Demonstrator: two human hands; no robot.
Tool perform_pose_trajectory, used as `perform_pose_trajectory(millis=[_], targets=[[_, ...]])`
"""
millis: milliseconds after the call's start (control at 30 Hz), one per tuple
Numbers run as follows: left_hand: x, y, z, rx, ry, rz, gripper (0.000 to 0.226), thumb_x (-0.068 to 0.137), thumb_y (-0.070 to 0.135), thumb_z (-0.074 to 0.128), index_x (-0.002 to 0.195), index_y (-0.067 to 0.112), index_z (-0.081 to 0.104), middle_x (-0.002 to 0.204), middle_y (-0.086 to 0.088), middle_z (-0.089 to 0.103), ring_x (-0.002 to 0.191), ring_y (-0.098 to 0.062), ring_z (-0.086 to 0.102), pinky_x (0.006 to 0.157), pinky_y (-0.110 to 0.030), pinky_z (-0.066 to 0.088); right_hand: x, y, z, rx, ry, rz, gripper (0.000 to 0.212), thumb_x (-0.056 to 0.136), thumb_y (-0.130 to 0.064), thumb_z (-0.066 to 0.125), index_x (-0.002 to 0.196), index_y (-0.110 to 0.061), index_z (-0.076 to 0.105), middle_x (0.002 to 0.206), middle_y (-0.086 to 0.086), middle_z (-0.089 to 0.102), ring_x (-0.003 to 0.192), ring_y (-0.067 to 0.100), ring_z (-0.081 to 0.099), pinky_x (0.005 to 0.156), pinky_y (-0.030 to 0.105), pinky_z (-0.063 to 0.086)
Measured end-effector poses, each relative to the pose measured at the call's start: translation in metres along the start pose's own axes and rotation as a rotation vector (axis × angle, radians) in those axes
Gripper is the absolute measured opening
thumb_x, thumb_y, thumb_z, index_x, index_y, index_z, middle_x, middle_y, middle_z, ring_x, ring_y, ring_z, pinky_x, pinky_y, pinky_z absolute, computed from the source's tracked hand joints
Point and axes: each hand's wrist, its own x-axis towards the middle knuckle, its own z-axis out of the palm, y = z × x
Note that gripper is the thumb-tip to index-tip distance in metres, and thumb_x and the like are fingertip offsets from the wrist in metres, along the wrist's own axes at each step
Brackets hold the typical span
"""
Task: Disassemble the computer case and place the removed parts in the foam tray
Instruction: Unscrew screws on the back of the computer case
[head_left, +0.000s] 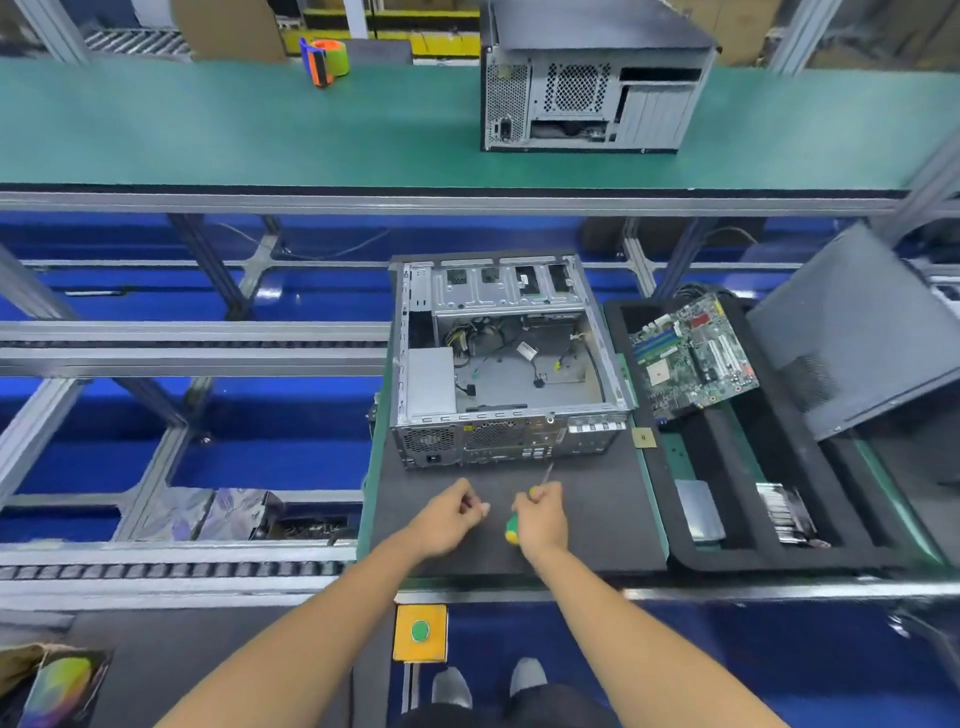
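The opened computer case (506, 358) lies on a dark mat (587, 519), its inside showing loose cables and a silver power supply. In front of it, my right hand (540, 517) grips a screwdriver (540, 480) with a green and yellow handle, its shaft pointing up toward the case's rear panel. My left hand (452, 512) is beside it, fingers curled and pinching something small that I cannot make out. To the right, the black foam tray (670, 499) holds a green motherboard (693, 356), a silver drive (698, 509) and a finned part (789, 514).
A grey side panel (857, 332) leans over the tray's far right. A second computer case (592, 78) and a roll of tape (324, 60) stand on the green belt behind. A yellow box with a green button (420, 631) sits below the table edge.
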Motion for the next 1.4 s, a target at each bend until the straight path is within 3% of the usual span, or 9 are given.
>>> perform_pose_trajectory(millis=[67,167,300,433,533,633,733,833,1400], targets=[[-0.001,0.001,0.001,-0.051,-0.007,0.008,0.035,0.103,0.042,0.055,0.1,0.007,0.052,0.095,-0.006,0.065,0.084,-0.014,0.053,0.077,-0.03,0.043,-0.012,0.003,0.004,0.108,-0.011,0.004,0.021,0.098,-0.01,0.048,0.088,-0.021,0.032,0.089,0.009,0.057,0.066,0.025,0.052,0.068,0.043,0.051],[-0.002,0.006,0.002,-0.195,0.003,0.017,0.03,0.106,0.038,0.051,0.098,0.009,0.051,0.106,-0.014,0.072,0.09,-0.02,0.062,0.078,-0.03,0.048,-0.028,0.004,0.011,0.26,-0.043,0.014,0.02,0.101,-0.004,0.035,0.089,-0.019,0.032,0.088,0.015,0.061,0.052,0.023,0.05,0.045,0.03,0.042],[-0.002,0.017,-0.001,-0.297,-0.013,0.038,0.037,0.107,0.035,0.049,0.114,-0.001,0.056,0.112,-0.012,0.072,0.093,-0.018,0.068,0.081,-0.03,0.053,-0.039,0.001,0.016,0.322,-0.041,-0.03,0.016,0.102,-0.005,0.038,0.093,-0.018,0.034,0.082,0.014,0.067,0.044,0.022,0.047,0.038,0.026,0.035],[-0.003,0.033,-0.001,-0.511,0.006,0.083,0.033,0.108,0.028,0.05,0.125,0.001,0.058,0.115,-0.017,0.069,0.094,-0.019,0.069,0.085,-0.03,0.056,-0.044,-0.002,0.017,0.406,-0.057,-0.088,0.018,0.106,-0.014,0.043,0.092,-0.018,0.033,0.076,0.014,0.064,0.04,0.021,0.045,0.037,0.026,0.032],[-0.001,0.049,0.0,-0.622,-0.011,0.122,0.029,0.107,0.023,0.053,0.13,0.005,0.055,0.119,-0.014,0.073,0.077,-0.011,0.071,0.093,-0.04,0.057,-0.045,-0.003,0.015,0.438,-0.039,-0.107,0.018,0.105,-0.017,0.042,0.092,-0.019,0.031,0.074,0.013,0.062,0.039,0.02,0.044,0.037,0.025,0.031],[0.002,0.066,0.002,-0.66,0.011,0.095,0.032,0.104,0.017,0.058,0.134,0.008,0.052,0.113,-0.01,0.076,0.085,-0.017,0.075,0.073,-0.036,0.059,-0.043,-0.006,0.012,0.461,-0.013,-0.113,0.013,0.103,-0.017,0.042,0.094,-0.02,0.033,0.075,0.014,0.062,0.039,0.02,0.044,0.036,0.026,0.031],[0.003,0.078,0.008,-0.627,0.028,0.064,0.034,0.101,0.014,0.061,0.133,0.014,0.052,0.106,-0.002,0.078,0.057,-0.018,0.059,0.047,-0.029,0.043,-0.041,-0.009,0.006,0.483,0.005,-0.136,0.01,0.103,-0.017,0.042,0.096,-0.02,0.035,0.075,0.015,0.06,0.038,0.02,0.043,0.036,0.025,0.031],[0.006,0.083,0.013,-0.592,0.044,0.044,0.035,0.1,0.011,0.059,0.134,0.016,0.052,0.106,0.002,0.078,0.049,-0.014,0.049,0.045,-0.028,0.04,-0.038,-0.009,0.0,0.466,0.014,-0.14,0.01,0.103,-0.016,0.042,0.096,-0.019,0.036,0.075,0.015,0.06,0.038,0.021,0.044,0.036,0.025,0.031],[0.007,0.084,0.016,-0.577,0.058,0.052,0.036,0.103,0.009,0.054,0.138,0.016,0.047,0.106,0.001,0.078,0.053,-0.017,0.052,0.045,-0.028,0.042,-0.036,-0.009,-0.012,0.388,-0.041,-0.162,0.01,0.106,-0.015,0.039,0.097,-0.019,0.035,0.08,0.017,0.062,0.041,0.021,0.045,0.037,0.025,0.032]])
